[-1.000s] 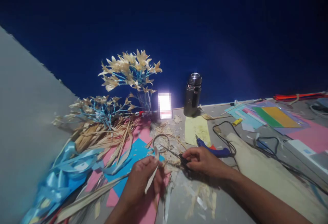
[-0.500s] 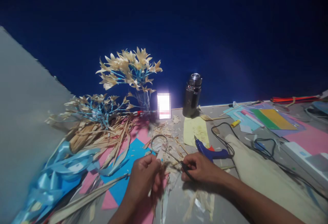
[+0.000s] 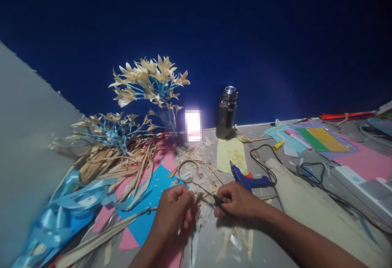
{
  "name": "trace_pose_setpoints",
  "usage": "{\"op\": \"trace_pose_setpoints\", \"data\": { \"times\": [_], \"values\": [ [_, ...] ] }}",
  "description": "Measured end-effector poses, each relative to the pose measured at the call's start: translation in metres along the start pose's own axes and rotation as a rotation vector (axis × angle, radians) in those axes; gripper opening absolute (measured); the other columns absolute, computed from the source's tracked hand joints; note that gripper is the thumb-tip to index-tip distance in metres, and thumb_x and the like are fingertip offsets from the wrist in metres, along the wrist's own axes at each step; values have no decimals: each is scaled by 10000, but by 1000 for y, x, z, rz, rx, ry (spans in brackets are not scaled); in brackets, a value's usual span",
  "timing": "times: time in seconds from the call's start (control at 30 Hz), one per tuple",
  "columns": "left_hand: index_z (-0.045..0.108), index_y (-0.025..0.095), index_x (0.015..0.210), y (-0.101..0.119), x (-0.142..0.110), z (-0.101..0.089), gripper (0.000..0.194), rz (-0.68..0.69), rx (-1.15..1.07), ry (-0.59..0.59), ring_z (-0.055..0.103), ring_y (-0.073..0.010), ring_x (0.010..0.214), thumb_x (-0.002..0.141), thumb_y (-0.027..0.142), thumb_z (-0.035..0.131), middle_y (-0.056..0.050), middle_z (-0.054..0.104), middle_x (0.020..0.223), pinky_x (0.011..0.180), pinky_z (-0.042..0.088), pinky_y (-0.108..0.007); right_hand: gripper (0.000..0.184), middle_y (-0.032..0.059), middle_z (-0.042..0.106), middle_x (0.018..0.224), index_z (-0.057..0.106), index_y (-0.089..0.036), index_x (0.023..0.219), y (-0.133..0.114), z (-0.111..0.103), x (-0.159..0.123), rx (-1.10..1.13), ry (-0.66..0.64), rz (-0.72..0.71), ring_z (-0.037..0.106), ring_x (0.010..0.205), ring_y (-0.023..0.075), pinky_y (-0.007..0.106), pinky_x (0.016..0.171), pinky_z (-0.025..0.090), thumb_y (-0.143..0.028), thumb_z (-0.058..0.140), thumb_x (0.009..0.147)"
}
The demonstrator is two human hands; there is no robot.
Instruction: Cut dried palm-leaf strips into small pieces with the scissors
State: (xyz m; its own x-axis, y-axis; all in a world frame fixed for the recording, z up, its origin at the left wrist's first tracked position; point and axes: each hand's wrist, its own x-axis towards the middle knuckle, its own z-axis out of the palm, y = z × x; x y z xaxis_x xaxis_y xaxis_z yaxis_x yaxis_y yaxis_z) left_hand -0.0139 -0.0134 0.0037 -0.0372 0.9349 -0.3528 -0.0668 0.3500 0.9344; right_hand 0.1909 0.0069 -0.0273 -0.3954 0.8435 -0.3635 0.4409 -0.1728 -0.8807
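Note:
My left hand (image 3: 175,207) is closed in a pinch over the pink and blue sheets. Whatever lies between its fingers is too small or too hidden to make out. To its right, my right hand (image 3: 234,199) grips what look like black-handled scissors (image 3: 202,189), their thin shaft pointing up and left. The shaft's tip comes close to a thin round ring (image 3: 188,171); I cannot tell whether they touch. Just beyond my right hand lies a blue glue gun (image 3: 249,179). Pale husk-like scraps (image 3: 234,241) are strewn around both hands.
Cream flowers on blue stems (image 3: 150,82) stand at the back left beside a glowing screen (image 3: 193,126). A dark flask (image 3: 226,115) stands behind a yellow sheet (image 3: 231,153). Blue ribbon (image 3: 65,215) piles up at left. Cables and a white power strip (image 3: 361,194) lie at right.
The pale strip that stuck up from my left hand's fingers no longer shows. Both hands stay in nearly the same place; the whole view has shifted slightly.

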Motion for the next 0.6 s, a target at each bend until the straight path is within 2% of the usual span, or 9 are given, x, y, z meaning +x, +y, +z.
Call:
{"op": "trace_pose_setpoints", "data": {
  "times": [0.13,0.3,0.47,0.6],
  "values": [
    [488,211,501,6,-2,-1,280,0,24,-17,360,-79,290,704,319,648,45,457,311,397,319,-199,306,-61,453,554,593,-137,609,0,1,-1,20,0,12,362,527,61,194,431,226,-322,835,634],
    [488,212,507,7,-1,-3,285,-7,97,-26,361,-80,283,699,340,655,43,470,319,372,269,-194,323,-71,419,537,580,-133,594,0,1,0,44,-16,8,330,518,53,192,428,211,-324,837,635],
    [474,212,515,0,-4,2,298,9,0,16,363,-76,291,732,332,637,70,420,311,395,313,-194,302,-67,434,520,604,-131,602,-2,1,-1,81,-23,35,340,500,54,192,423,222,-328,831,632],
    [527,198,586,3,-4,1,299,-65,-35,-44,424,-88,332,730,404,688,51,500,383,410,344,-200,316,-61,427,523,574,-138,573,-3,1,-1,57,-8,7,333,501,57,198,425,207,-316,828,635]
  ]
}}
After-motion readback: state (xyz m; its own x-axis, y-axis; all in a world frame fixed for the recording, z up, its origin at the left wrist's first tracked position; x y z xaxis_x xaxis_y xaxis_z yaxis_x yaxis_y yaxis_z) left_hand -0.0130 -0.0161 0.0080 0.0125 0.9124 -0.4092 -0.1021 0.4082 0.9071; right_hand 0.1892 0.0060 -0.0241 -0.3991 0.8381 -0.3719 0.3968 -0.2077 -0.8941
